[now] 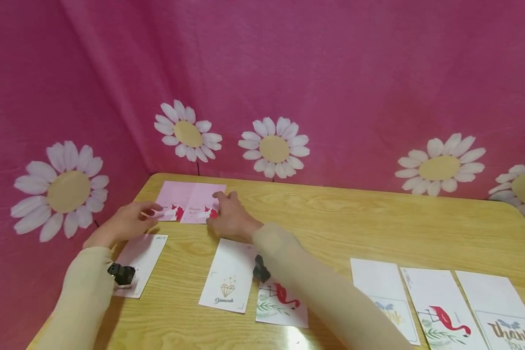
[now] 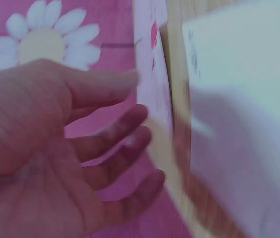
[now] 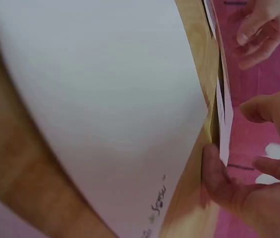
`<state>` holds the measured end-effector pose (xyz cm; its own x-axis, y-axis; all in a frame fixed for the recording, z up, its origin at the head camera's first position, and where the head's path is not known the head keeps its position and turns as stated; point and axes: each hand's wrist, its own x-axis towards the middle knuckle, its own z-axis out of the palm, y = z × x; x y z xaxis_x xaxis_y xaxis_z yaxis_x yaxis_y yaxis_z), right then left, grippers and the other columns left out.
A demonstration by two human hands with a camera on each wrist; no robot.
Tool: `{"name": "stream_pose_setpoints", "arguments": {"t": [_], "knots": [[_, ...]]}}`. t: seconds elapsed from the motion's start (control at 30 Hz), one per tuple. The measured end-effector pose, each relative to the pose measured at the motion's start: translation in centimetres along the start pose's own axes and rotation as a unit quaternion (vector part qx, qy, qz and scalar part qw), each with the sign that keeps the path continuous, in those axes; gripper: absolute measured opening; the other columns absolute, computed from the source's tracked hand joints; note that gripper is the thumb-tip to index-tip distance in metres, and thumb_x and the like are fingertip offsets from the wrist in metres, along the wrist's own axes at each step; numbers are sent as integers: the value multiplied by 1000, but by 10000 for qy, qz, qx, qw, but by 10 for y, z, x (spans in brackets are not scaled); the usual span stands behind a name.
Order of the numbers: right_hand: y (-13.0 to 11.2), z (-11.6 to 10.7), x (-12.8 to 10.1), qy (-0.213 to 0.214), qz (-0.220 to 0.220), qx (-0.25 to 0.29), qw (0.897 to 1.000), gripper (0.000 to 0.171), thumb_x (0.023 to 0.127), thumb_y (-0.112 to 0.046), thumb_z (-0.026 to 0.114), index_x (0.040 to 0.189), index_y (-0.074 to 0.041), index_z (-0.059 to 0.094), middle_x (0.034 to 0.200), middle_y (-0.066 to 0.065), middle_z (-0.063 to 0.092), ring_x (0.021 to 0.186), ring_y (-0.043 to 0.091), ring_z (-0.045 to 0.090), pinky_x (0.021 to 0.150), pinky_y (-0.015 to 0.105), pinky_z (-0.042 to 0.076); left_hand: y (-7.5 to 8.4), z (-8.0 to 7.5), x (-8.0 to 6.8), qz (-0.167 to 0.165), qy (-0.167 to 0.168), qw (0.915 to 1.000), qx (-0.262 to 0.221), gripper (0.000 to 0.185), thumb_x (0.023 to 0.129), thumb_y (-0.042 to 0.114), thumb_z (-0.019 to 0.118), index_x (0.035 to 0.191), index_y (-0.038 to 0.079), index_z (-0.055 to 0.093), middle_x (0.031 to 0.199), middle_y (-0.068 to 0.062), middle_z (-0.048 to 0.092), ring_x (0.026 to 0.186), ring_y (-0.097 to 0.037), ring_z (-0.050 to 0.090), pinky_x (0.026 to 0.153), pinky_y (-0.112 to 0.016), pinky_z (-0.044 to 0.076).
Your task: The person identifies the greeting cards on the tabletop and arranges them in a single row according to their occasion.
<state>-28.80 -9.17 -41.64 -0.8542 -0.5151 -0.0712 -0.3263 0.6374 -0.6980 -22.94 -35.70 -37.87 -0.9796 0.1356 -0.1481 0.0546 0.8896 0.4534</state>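
Note:
Two pink cards, the left one (image 1: 171, 197) and the right one (image 1: 201, 199), lie side by side at the far left of the table, each printed with a red-and-white picture along its lower edge. My left hand (image 1: 129, 223) is at the left card's outer edge; in the left wrist view its fingers (image 2: 125, 148) are loosely bent and hold nothing. At the other end, my right hand (image 1: 234, 218) spans the right card's outer edge with fingers spread, one fingertip at its lower corner. Below my left wrist lies a white card (image 1: 146, 260).
Nearer me are a white diamond card (image 1: 227, 272) and a flamingo card (image 1: 282, 306), partly under my right forearm. Farther right lie a thank-you card (image 1: 376, 277), another flamingo card (image 1: 437, 296) and a second thank-you card (image 1: 490, 291). A pink flowered cloth (image 1: 332, 87) hangs behind the wooden table (image 1: 315, 218).

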Motion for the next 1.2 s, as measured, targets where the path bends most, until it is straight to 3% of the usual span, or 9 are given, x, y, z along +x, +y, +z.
{"name": "stream_pose_setpoints", "arguments": {"t": [0.13,0.3,0.4,0.57,0.73,0.9,1.07,1.2], "knots": [[-5,3,-9,-209,-411,-350,9983,69,92,-28,72,151,-10,41,132,15,45,101,20,53,86,29,51,-17,-8,-25,-310,-544,9979,160,53,90,13,72,138,-1,56,133,-36,55,116,-51,57,94,-61,52],[-18,6,-21,-423,-786,-1095,9900,65,93,-31,72,149,-11,47,131,13,50,103,20,53,92,29,52,-26,-8,-42,-734,-1095,9912,130,80,76,14,83,146,1,47,141,-40,42,116,-49,49,98,-66,47],[-28,11,-27,-534,-980,-1475,9827,62,94,-35,70,149,-14,49,136,11,52,108,19,55,94,32,55,-28,-3,-47,-834,-1056,9908,141,90,72,17,87,148,0,43,139,-41,38,113,-48,48,98,-63,49],[-40,22,-38,-691,-1139,-1940,9719,60,95,-42,68,149,-21,51,138,6,56,116,19,58,94,37,56,-21,13,-51,-842,-769,9934,113,90,71,27,91,144,1,45,128,-33,43,108,-41,47,94,-56,51],[-45,31,-44,-708,-1273,-2370,9605,64,93,-48,70,149,-23,52,135,3,60,113,19,60,94,42,56,-6,31,-56,-709,-618,9955,119,88,71,37,92,133,-2,42,118,-26,46,104,-35,46,89,-48,48],[-46,36,-47,-680,-1391,-2647,9518,67,88,-56,74,144,-22,57,128,1,63,110,17,61,94,44,56,10,43,-59,-712,-708,9945,303,92,66,47,94,125,-1,43,113,-22,45,102,-32,46,87,-45,49],[-47,42,-46,-856,-1197,-2878,9463,71,83,-63,76,141,-25,61,130,0,61,114,20,55,97,45,51,18,45,-58,-639,-695,9953,222,88,64,45,96,117,1,42,108,-18,44,99,-29,48,82,-39,47],[-48,46,-47,-837,-1128,-3029,9426,64,81,-63,78,131,-25,67,125,-1,59,115,21,52,98,45,49,20,46,-58,-529,-540,9971,-57,85,66,37,96,118,1,39,104,-16,50,94,-25,51,78,-34,44]]}}
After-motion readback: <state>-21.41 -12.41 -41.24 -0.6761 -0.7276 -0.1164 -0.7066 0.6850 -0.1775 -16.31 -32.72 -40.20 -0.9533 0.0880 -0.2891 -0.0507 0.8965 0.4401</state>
